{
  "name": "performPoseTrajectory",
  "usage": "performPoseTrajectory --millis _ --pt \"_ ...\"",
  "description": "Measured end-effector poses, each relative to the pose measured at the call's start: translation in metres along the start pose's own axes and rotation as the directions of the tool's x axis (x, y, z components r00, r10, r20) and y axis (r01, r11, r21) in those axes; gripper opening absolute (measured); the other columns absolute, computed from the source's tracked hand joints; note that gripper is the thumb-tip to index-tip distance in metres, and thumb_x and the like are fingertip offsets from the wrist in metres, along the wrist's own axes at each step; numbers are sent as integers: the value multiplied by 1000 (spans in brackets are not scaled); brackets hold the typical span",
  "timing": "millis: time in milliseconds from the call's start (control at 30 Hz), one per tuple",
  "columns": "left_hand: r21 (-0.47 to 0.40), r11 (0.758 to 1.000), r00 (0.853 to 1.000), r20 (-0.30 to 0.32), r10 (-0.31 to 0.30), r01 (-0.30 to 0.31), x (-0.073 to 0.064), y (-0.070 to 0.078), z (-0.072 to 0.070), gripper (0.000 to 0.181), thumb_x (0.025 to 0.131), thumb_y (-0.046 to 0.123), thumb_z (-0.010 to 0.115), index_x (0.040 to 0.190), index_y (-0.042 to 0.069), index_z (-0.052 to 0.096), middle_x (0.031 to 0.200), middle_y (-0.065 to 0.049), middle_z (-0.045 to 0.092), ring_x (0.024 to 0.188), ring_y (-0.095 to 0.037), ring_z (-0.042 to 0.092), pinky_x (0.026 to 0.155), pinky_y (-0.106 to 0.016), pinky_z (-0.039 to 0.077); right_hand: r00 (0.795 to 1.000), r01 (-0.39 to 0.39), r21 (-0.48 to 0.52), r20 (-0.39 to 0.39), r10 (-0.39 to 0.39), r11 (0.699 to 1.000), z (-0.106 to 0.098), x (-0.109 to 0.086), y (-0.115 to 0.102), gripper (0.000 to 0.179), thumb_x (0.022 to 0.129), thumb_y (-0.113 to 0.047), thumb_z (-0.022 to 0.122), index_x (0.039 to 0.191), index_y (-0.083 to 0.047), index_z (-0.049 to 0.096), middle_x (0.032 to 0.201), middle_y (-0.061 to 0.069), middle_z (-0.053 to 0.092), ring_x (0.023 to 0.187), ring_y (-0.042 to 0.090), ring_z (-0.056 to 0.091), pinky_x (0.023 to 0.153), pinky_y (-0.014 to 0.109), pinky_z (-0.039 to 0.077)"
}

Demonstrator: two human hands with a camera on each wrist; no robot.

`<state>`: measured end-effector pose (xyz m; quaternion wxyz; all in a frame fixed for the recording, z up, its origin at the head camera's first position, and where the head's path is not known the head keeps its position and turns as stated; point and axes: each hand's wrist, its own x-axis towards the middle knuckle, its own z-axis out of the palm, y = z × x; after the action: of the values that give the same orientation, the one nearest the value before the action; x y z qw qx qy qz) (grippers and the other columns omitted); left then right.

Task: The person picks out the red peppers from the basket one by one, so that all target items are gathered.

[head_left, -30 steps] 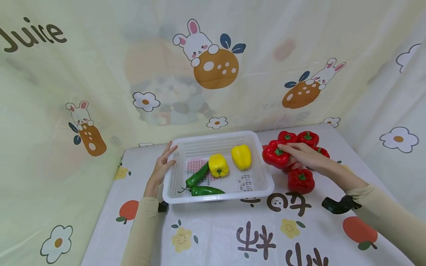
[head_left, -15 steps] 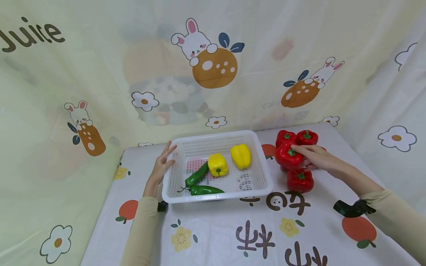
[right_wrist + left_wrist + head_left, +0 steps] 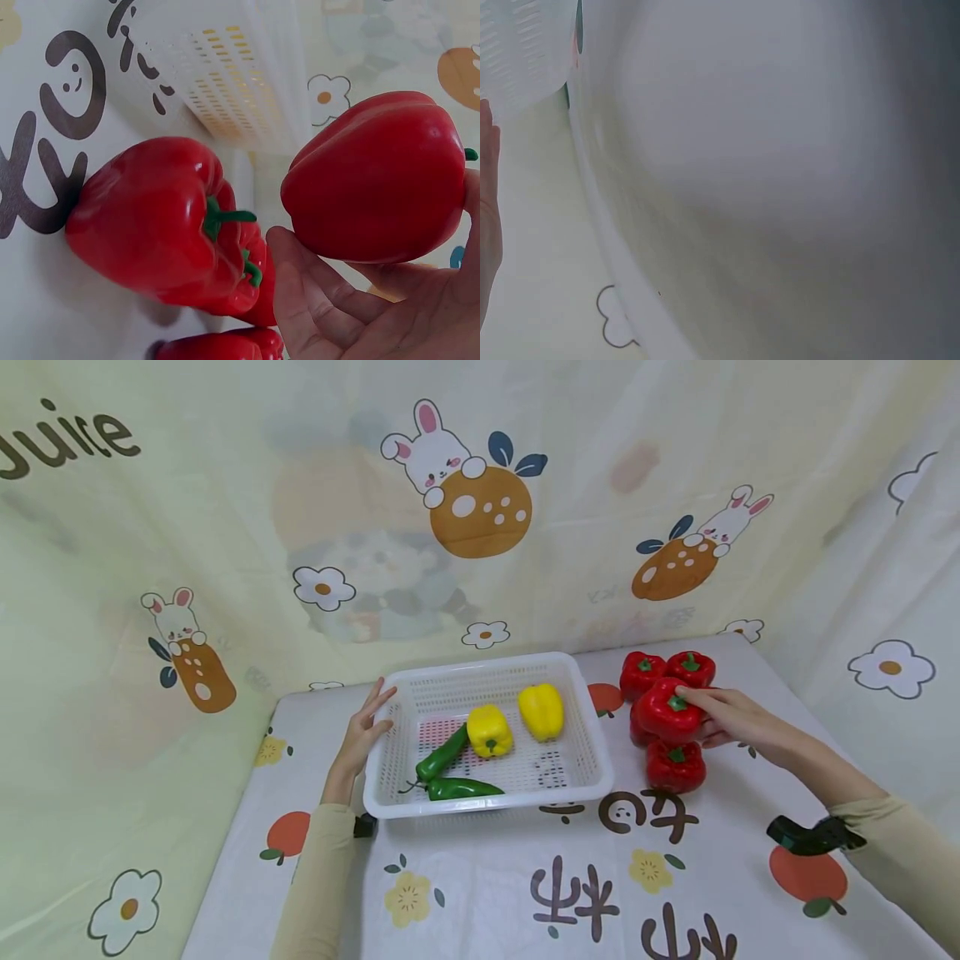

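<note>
My right hand (image 3: 731, 717) holds a red bell pepper (image 3: 669, 710) between thumb and fingers, above other red bell peppers. Close up in the right wrist view, the held pepper (image 3: 375, 180) is off the table, its green stem towards the thumb. Below it stands another red pepper (image 3: 676, 767); more red peppers (image 3: 642, 673) cluster behind. My left hand (image 3: 360, 735) touches the left rim of a white perforated basket (image 3: 487, 807), fingers fairly straight. Inside lie two yellow bell peppers (image 3: 542, 712) and two long green peppers (image 3: 463, 788). Only the edge of the left hand (image 3: 489, 217) enters the left wrist view.
A white printed cloth (image 3: 450, 877) covers the table. Behind and at the sides hangs a pale curtain (image 3: 585, 410) with rabbits and flowers. The basket stands left of the red pepper cluster.
My right hand has moved right with the red bell pepper, away from the basket and over the other red peppers. The left hand stays at the basket rim.
</note>
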<state>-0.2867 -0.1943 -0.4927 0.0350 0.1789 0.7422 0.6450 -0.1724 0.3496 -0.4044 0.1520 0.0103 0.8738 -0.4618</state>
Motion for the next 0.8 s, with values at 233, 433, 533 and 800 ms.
performPoseTrajectory --millis 233,433,533,800 --pt "-14 1000 1000 6 -2 2 2 2 1 57 90 -13 47 146 -9 38 165 -15 5 151 -32 2 117 -55 18 1000 20 -14 7 -20 1000 -10 -7 8 72 105 -44 33 143 17 30 116 25 65 92 26 68 76 42 59" --pt "3 1000 1000 1 -4 4 -2 2 1 56 90 -12 48 145 -9 38 165 -13 7 151 -32 1 117 -56 16 1000 -5 15 1 5 1000 -15 -13 15 74 104 -46 32 141 19 31 114 25 67 92 25 69 77 42 59" --pt "7 1000 1000 -3 -11 11 -3 3 0 56 90 -11 49 146 -7 39 165 -12 7 151 -31 1 117 -55 16 1000 -9 20 -5 9 1000 -18 -16 20 74 104 -46 32 141 19 31 116 26 65 90 19 68 76 40 59" --pt "4 1000 1000 1 9 -9 -2 4 1 56 90 -11 48 145 -9 39 164 -15 7 151 -32 1 118 -56 12 1000 -20 38 -20 21 999 -26 -24 35 75 104 -46 31 140 20 29 114 24 65 87 15 67 75 40 60"
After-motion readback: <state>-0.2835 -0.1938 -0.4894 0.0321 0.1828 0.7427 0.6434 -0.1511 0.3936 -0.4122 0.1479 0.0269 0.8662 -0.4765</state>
